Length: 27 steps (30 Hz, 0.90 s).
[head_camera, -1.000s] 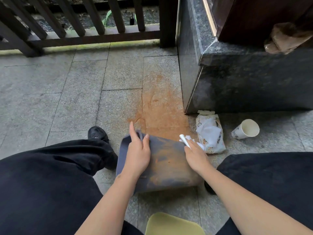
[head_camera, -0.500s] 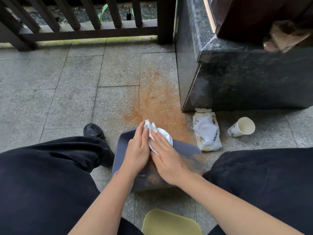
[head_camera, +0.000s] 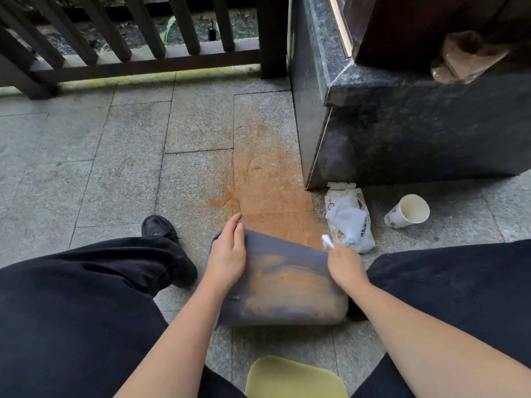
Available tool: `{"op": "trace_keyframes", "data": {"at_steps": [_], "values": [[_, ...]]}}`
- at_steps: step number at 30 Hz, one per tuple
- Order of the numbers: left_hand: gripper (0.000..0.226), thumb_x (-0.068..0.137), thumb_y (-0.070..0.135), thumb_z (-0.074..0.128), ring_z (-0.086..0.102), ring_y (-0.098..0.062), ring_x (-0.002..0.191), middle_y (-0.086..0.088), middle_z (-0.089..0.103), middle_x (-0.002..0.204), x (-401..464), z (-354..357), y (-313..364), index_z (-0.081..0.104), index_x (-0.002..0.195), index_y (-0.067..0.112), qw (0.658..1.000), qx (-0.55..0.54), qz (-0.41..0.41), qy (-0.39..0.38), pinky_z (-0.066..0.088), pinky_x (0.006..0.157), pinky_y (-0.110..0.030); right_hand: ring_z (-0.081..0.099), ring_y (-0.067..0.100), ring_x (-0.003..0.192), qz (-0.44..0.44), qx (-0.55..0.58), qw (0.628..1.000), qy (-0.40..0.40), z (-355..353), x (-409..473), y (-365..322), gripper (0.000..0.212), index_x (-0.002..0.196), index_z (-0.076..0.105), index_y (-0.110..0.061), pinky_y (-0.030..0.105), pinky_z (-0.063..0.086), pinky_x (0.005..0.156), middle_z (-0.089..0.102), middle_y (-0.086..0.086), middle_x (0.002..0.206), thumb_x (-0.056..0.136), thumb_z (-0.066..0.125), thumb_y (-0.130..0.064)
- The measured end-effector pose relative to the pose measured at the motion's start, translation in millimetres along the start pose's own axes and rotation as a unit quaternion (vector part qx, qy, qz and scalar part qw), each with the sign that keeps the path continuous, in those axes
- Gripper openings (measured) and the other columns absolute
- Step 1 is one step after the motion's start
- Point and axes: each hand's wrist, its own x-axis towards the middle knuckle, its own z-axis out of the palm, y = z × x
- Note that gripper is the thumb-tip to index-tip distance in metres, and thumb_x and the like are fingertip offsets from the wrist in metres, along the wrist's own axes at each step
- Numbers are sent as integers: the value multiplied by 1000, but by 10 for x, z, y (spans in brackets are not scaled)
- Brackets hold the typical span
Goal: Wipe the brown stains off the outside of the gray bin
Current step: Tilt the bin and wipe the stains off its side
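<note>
The gray bin lies on its side on the stone floor between my knees, its upper face smeared with brown-orange stains. My left hand rests flat on the bin's left end, fingers reaching over its far edge. My right hand is at the bin's right edge, blurred, shut on a white wipe whose tip sticks out past the fingers.
A pack of wipes and a tipped paper cup lie on the floor to the right. A dark granite block stands beyond them. A brown stain marks the tiles ahead. A railing runs along the back. A yellow-green seat is below.
My right hand has swept the wipe from the bin's left, beside my left hand, across to its right edge. The left hand has stayed on the bin.
</note>
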Motion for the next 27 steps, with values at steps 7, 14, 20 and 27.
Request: {"op": "trace_keyframes", "data": {"at_steps": [7, 14, 20, 27], "values": [[60, 105, 38, 44, 23, -4, 145, 10, 26, 161, -201, -76, -137, 20, 159, 28, 991, -105, -80, 18, 16, 112, -21, 53, 24, 77, 59, 285, 949, 120, -518, 44, -399, 30, 99, 64, -5, 33, 38, 67, 59, 7, 87, 98, 37, -18], [60, 105, 26, 44, 26, 18, 122, 24, 28, 144, -707, 126, -231, 16, 158, 35, 994, -81, -46, 54, 15, 92, 2, 56, 24, 76, 131, 437, 882, 120, -691, -188, -392, 31, 109, 65, -9, 34, 47, 68, 63, 11, 90, 94, 38, -17], [64, 104, 32, 47, 30, -27, 145, -6, 35, 159, -452, 38, -214, 14, 159, 26, 991, -63, -69, 101, 23, 98, -22, 59, 19, 82, 145, 494, 847, 136, -924, -382, -320, 18, 91, 59, -23, 36, 48, 67, 63, 3, 90, 92, 41, -27], [80, 100, 29, 55, 46, -2, 56, 12, 56, 63, -56, -217, -51, 2, 159, 23, 988, -91, -20, 124, 38, 68, -35, 60, 20, 101, 163, 550, 809, 129, -1137, -463, -215, 31, 122, 53, -12, 32, 51, 86, 61, 1, 98, 94, 52, -25]]}}
